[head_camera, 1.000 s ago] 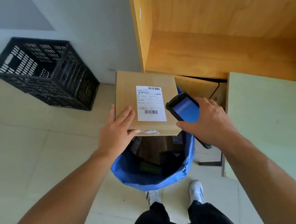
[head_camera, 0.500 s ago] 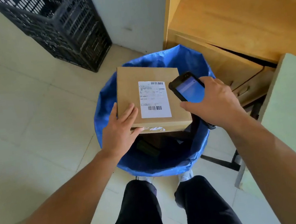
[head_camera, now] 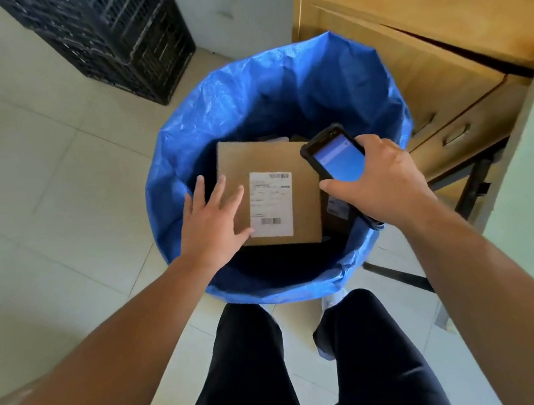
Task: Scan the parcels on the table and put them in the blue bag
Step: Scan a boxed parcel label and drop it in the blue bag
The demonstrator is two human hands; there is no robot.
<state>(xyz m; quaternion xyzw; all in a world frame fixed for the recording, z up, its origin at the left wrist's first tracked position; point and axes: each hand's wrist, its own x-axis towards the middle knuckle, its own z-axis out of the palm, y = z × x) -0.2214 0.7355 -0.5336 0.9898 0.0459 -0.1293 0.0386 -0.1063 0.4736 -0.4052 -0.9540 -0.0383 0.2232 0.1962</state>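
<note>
- Parcel lies label-up inside the bag, directly below the left hand, whose straight, spread fingers overlap its left edge; contact unclear.
- Right hand grips the scanner above the parcel's right side.
- Crate stands beyond the bag.

Bare forearms, black trousers, white shoe.

Colours noted
A blue bag, a brown box, a white barcoded label and a black, blue-screened scanner were seen.
</note>
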